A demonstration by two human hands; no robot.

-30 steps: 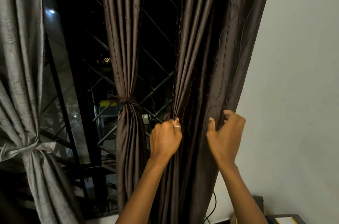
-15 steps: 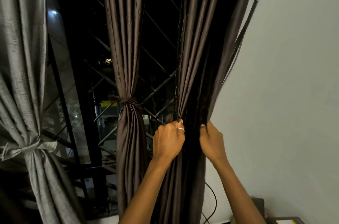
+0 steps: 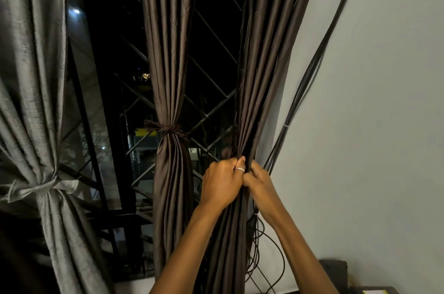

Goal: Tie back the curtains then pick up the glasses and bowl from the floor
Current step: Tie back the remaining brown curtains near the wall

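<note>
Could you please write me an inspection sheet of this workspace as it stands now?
Surface: nothing seen; the floor is out of view.
Job's things: right curtain gathered, no tie on it; middle curtain and grey curtain tied; glasses and bowl, nothing seen.
Clutter: dark box at the bottom right.
Hands: left hand and right hand grip the right curtain, touching each other.
Cables: black cables run down the wall beside the right curtain.
Surroundings: window grille, dark outside; the wall is pale.

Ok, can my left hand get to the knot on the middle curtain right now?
Probably yes: nothing stands between the left hand and the knot, but it grips the right curtain and must let go.
</note>
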